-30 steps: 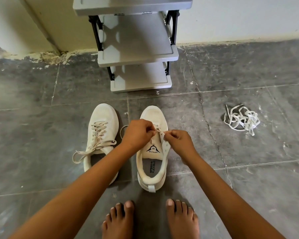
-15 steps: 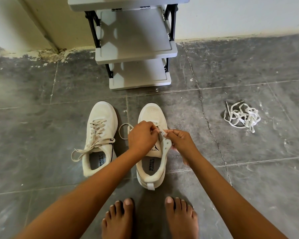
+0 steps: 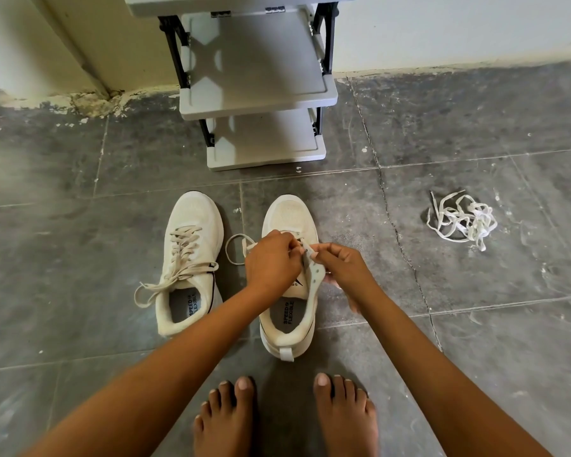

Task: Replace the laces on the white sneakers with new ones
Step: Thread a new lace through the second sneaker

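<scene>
Two white sneakers stand side by side on the grey floor. The left sneaker [image 3: 188,245] is laced, its ends trailing loose to the left. Over the right sneaker [image 3: 289,216] both hands work at the eyelets. My left hand [image 3: 272,257] pinches the lace [image 3: 234,243], which loops out to the left of the shoe. My right hand [image 3: 342,267] pinches the shoe's right eyelet flap [image 3: 315,275] and holds it up. A tangle of white laces [image 3: 462,221] lies on the floor to the right.
A grey plastic shoe rack [image 3: 257,94] with black brackets stands against the wall just beyond the sneakers. My bare feet [image 3: 284,420] are planted right behind the right sneaker. Cracked grey tiles run all around.
The lace loop has come out further to the left of the right sneaker. My right hand has lifted the eyelet flap, and both hands have shifted slightly up the shoe.
</scene>
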Available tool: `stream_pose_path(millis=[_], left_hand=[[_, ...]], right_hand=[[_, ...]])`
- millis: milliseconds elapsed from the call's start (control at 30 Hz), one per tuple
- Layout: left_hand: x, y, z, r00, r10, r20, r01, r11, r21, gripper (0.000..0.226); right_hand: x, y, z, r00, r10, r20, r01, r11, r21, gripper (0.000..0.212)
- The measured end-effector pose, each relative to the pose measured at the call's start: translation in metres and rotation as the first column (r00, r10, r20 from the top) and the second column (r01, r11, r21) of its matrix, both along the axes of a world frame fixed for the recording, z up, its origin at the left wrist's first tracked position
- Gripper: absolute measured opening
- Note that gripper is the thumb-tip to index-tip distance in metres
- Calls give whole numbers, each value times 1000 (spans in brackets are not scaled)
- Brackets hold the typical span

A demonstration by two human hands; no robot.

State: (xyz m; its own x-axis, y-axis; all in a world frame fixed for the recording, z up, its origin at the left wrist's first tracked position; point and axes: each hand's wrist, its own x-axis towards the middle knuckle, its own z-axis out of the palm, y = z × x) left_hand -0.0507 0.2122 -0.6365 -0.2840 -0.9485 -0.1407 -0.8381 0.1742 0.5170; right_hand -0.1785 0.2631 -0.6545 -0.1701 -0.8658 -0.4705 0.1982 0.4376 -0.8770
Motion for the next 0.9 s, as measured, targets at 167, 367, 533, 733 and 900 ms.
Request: stream_pose_path(millis=[167,367,533,733,900], left_hand=[[-3,0,2,1000,22,2,-22,1000,-1,16],[-3,1,1,999,-6,40,6,1000,5,13],[-5,-1,5,999,-17,28,18,1000,-8,14],[-7,-4,5,996,-43,82,37,996,77,7],[-4,-3,2,999,-8,35,5,995,101,5]], right_hand=[[1,1,2,999,2,40,-2,1000,-7,16],[5,1,3,1000,-16,14,16,1000,-26,15],[6,-1,2,998,5,-65,-7,1000,-30,13],[7,1,1,999,-46,-3,46,999,-18,14],[10,0,1,998,-62,-7,62,998,-6,13]])
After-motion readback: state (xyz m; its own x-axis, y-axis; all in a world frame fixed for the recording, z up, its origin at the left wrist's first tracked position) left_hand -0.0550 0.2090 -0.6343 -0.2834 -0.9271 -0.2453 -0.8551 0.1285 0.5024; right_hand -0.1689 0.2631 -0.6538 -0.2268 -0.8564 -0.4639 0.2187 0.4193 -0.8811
